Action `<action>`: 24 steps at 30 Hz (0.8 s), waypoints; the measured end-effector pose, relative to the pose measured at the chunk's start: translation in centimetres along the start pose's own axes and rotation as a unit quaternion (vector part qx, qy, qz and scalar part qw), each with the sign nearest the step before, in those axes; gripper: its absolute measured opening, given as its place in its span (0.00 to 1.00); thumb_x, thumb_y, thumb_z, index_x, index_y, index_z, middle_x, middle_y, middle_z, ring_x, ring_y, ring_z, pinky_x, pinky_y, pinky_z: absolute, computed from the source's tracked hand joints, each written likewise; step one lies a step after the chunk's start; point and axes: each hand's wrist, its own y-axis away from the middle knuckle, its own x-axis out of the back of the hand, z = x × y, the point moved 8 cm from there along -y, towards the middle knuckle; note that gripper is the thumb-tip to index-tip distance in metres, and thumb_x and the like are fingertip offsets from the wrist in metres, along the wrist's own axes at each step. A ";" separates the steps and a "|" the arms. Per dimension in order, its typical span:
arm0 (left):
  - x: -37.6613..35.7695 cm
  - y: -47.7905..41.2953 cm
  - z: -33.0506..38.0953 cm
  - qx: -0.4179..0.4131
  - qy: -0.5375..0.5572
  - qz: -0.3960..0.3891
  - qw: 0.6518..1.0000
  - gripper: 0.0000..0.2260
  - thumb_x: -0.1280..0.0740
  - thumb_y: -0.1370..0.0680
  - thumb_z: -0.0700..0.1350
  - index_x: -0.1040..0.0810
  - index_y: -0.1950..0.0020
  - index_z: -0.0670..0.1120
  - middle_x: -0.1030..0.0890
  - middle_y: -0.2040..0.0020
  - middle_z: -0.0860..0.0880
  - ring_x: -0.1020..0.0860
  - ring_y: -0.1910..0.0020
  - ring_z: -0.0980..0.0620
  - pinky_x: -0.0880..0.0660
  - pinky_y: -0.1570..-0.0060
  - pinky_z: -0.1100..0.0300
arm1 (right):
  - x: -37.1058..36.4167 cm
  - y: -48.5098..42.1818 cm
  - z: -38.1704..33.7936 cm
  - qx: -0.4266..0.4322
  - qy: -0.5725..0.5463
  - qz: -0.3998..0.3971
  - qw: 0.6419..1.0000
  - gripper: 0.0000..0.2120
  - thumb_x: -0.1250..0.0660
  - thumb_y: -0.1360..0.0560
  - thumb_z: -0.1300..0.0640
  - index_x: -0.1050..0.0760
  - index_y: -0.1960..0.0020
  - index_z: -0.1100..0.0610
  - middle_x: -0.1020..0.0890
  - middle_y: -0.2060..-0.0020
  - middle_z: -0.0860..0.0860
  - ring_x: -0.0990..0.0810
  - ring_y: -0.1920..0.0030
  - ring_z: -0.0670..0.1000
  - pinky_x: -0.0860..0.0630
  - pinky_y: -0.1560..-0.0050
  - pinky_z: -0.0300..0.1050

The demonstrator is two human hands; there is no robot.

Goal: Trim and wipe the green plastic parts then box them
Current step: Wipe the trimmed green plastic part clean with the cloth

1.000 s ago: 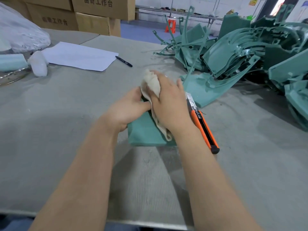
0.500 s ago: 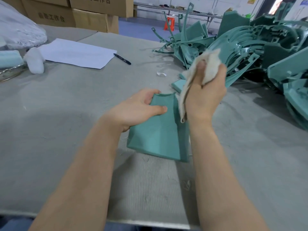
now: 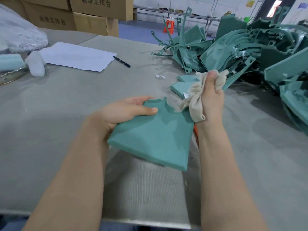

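**A:** While the left hand (image 3: 126, 110) has the green panel (image 3: 155, 139), how is its grip set?

**B:** Closed on the panel's far left corner, thumb flat on top and fingers curled underneath. The panel is tilted over the counter (image 3: 66, 105), and its near edge looks raised.

**A:** And the right hand (image 3: 210, 99)?

**B:** Just beyond the panel's right side, thumb pointing up. Its grip is tight around a bunched beige cloth (image 3: 195, 97), and the loose end hangs down to the panel's far right corner. I cannot tell if the cloth touches it.

**A:** Anything else near the panel?

**B:** An orange sliver (image 3: 195, 130) shows at its right edge, under the right wrist. Two small green pieces (image 3: 181, 88) lie on the counter just beyond the panel. Further beyond it to the right is a heap of green parts (image 3: 241, 52).

**A:** To the left?

**B:** A sheet of paper (image 3: 75, 56) lies well beyond the panel, with a pen (image 3: 122, 61) beside it. The cardboard boxes (image 3: 90, 15) stand farther back.
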 end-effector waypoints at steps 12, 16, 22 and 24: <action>1.8 -0.6 1.4 -0.082 0.220 0.117 0.965 0.11 0.36 0.23 0.47 0.25 0.45 0.42 0.16 0.51 0.46 0.17 0.52 0.51 0.20 0.58 0.58 | 4.2 -1.9 1.5 -0.036 -0.214 0.165 0.962 0.09 0.43 0.17 0.59 0.26 0.53 0.56 0.22 0.62 0.48 0.21 0.66 0.43 0.23 0.66 0.36; 3.1 -0.7 0.6 -0.049 0.220 0.180 0.957 0.10 0.39 0.24 0.34 0.24 0.44 0.40 0.18 0.51 0.44 0.16 0.58 0.51 0.20 0.63 0.59 | 5.3 -1.7 1.3 -0.016 -0.072 0.205 0.976 0.17 0.43 0.18 0.47 0.28 0.62 0.52 0.24 0.73 0.42 0.24 0.75 0.37 0.29 0.71 0.32; 6.5 0.6 0.2 -0.049 0.204 0.298 0.931 0.07 0.39 0.25 0.34 0.24 0.50 0.41 0.17 0.55 0.45 0.17 0.60 0.49 0.18 0.60 0.56 | 5.0 -1.9 1.1 -0.011 -0.215 0.160 0.963 0.15 0.44 0.17 0.48 0.25 0.44 0.57 0.18 0.54 0.49 0.18 0.58 0.44 0.21 0.56 0.39; 6.8 0.8 0.1 -0.039 0.188 0.297 0.935 0.09 0.39 0.26 0.35 0.24 0.48 0.40 0.17 0.53 0.45 0.18 0.58 0.48 0.18 0.58 0.56 | 4.1 -2.1 0.3 0.001 -0.215 0.091 0.972 0.16 0.43 0.17 0.51 0.27 0.36 0.60 0.19 0.50 0.51 0.18 0.52 0.48 0.21 0.46 0.44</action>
